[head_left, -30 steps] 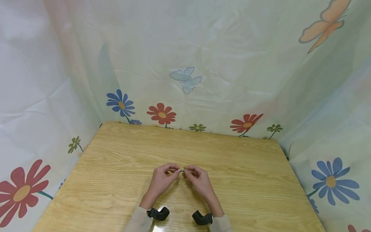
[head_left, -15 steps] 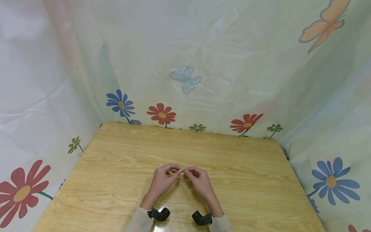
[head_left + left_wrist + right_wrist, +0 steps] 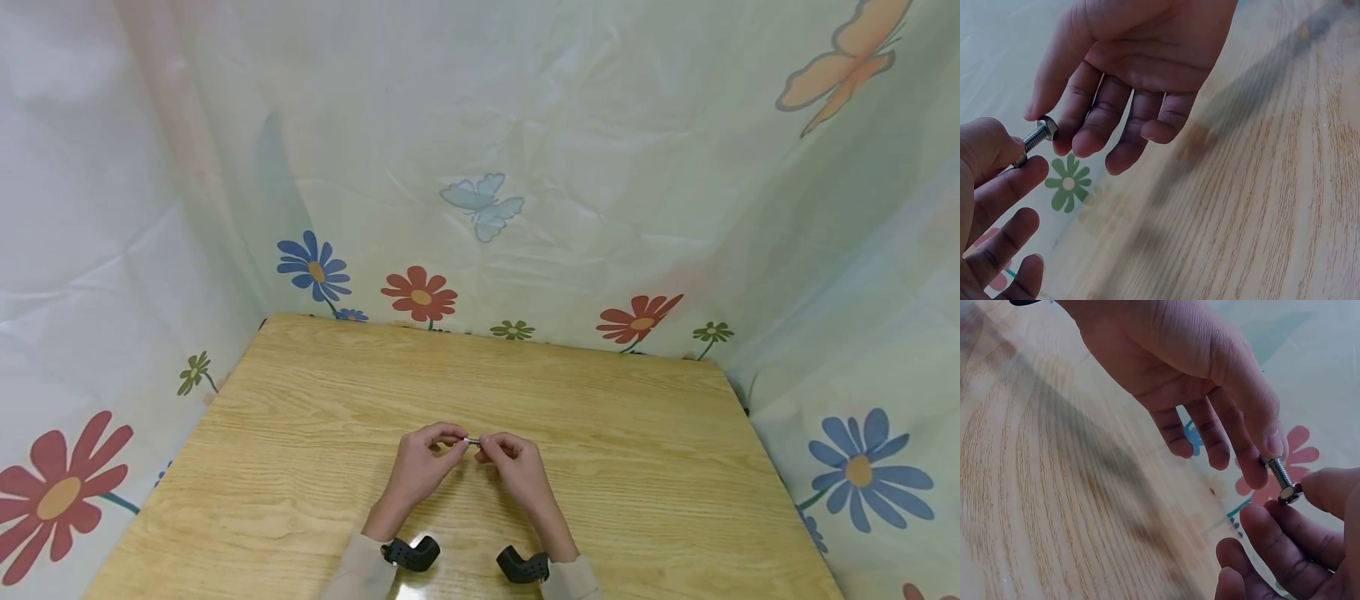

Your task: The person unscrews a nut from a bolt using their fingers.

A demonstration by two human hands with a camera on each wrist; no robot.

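A silver bolt (image 3: 473, 442) with a threaded shank is held level between my two hands, above the table. My left hand (image 3: 420, 464) pinches its threaded end between thumb and fingertips; whether a nut is hidden there, I cannot tell. With thumb and fingertip my right hand (image 3: 517, 471) holds the hexagonal head. In the left wrist view, the bolt (image 3: 1036, 135) shows its bare thread between the left hand (image 3: 991, 181) and the right hand (image 3: 1141, 69). Seen from the right wrist, the bolt (image 3: 1279, 472) slants from the left hand (image 3: 1197, 375) to the right hand (image 3: 1316, 537).
Beneath both hands spreads a wooden table (image 3: 337, 383). Printed curtains (image 3: 600, 167) with flowers and butterflies stand behind it and on either side. Black wrist devices (image 3: 411, 554) sit on both wrists, over light sleeves.
My right fingertips have shifted slightly around the bolt's head, closer to the left hand and then a little away. The left hand keeps its grip and has hardly moved.
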